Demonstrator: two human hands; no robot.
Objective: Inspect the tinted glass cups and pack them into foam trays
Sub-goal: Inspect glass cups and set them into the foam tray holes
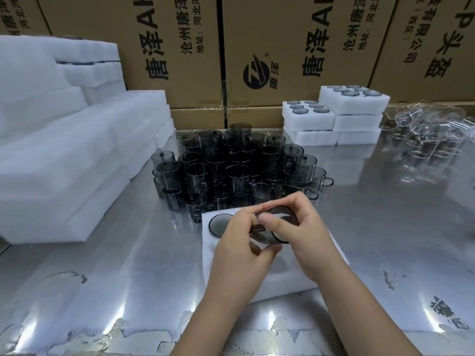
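A white foam tray (295, 281) lies on the metal table in front of me. One tinted glass cup (219, 223) sits in the tray's far left pocket. Above the tray, both hands hold a second tinted cup (284, 220) tilted with its mouth toward me. My left hand (241, 242) pinches it by the handle side, and my right hand (300, 232) grips its rim and body. Behind the tray stands a dense cluster of several tinted cups (231, 170), some stacked.
Stacks of blank foam trays (64, 150) fill the left. Filled foam trays (334, 116) are stacked at the back right, with clear glass cups (424, 132) beside them. Cardboard boxes (282, 47) wall off the back. The steel table (102, 265) carries torn film near its front edge.
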